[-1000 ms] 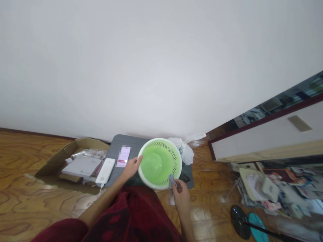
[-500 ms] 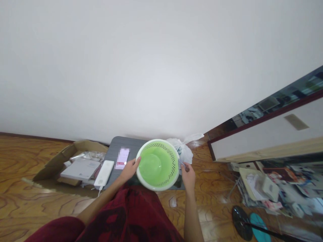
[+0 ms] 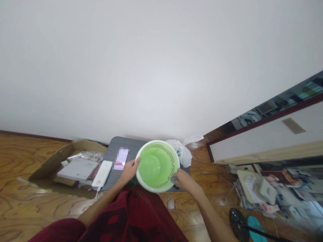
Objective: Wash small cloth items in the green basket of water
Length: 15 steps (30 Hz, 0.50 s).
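Observation:
A green plastic basin (image 3: 148, 168) with a white rim and a perforated upper wall is tilted toward me over a small dark table. My left hand (image 3: 130, 170) is closed on its left rim, thumb on top. At the lower right rim is my right hand (image 3: 182, 180), fingers pinched around a small greyish cloth (image 3: 173, 179). The cloth reaches over the rim onto the inner wall. Most of it is hidden by the fingers. Nothing else shows inside the basin.
The dark table (image 3: 137, 144) bears a lit phone (image 3: 121, 158) and a white power bank (image 3: 102, 173) with a cable. Left of it lies a cardboard box (image 3: 47, 169) of packaging. A white plastic bag (image 3: 185, 156) sits behind the basin. Cluttered papers (image 3: 254, 188) lie at right.
My right hand has moved with the cloth from the right side of the rim down and left to the lower right rim. My left hand keeps its grip on the basin.

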{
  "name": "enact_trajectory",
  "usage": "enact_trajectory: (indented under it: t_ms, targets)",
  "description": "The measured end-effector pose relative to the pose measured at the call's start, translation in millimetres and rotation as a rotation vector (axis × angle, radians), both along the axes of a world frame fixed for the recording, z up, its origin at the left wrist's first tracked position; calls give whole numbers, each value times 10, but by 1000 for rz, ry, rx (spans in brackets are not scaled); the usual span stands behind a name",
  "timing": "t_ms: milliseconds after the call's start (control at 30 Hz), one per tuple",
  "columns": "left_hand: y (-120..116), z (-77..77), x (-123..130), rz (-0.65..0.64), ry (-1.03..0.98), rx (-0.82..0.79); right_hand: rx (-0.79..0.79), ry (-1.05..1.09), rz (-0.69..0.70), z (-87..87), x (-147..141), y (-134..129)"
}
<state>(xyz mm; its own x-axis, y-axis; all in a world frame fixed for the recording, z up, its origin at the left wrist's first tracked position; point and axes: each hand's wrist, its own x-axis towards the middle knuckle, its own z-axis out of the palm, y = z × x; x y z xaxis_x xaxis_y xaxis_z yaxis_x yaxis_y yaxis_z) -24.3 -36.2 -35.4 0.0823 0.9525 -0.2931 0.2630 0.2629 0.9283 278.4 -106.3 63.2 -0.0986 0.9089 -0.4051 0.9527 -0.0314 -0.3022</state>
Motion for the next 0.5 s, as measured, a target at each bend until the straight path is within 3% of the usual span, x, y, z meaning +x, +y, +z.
enact_trajectory:
  t_ms: [67, 167, 333, 500]
  targets:
    - [0, -19, 3, 3, 3, 3, -83, -50, 78, 36, -86, 15]
    - [3, -44, 1, 4, 7, 12, -127, -291, 139, 125, -166, 196]
    - [2, -65, 9, 6, 20, 10, 73, -532, 118, 231, -165, 566]
    - [0, -86, 39, 20, 72, 33, -131, -529, 190, 181, -228, 430]
